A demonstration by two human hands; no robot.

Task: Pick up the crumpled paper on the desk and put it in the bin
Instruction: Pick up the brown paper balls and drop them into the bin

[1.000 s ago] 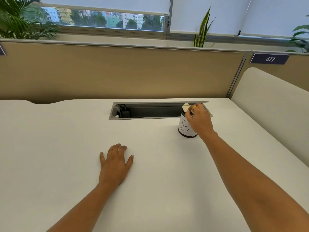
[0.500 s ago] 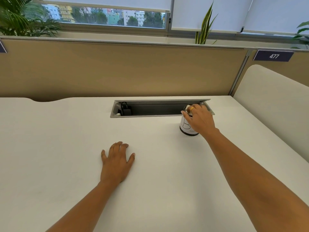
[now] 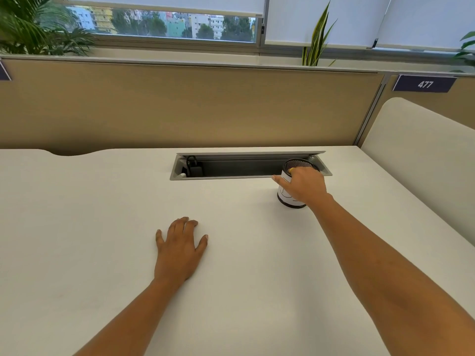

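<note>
Right hand at the bin
Left hand lies flat, wide, on the tabletop. Right hand rests loose on the bin; the paper it held before is out of sight.

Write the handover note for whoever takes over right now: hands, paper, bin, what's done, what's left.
Left hand: flat on the desk, holding nothing.
Right hand: fingers relaxed against the front of the mesh bin, no paper visible in it.
Crumpled paper: none in sight on the desk; probably in the bin, though its inside is hard to see.
Left: confirm the drop, draw the hand back.
</note>
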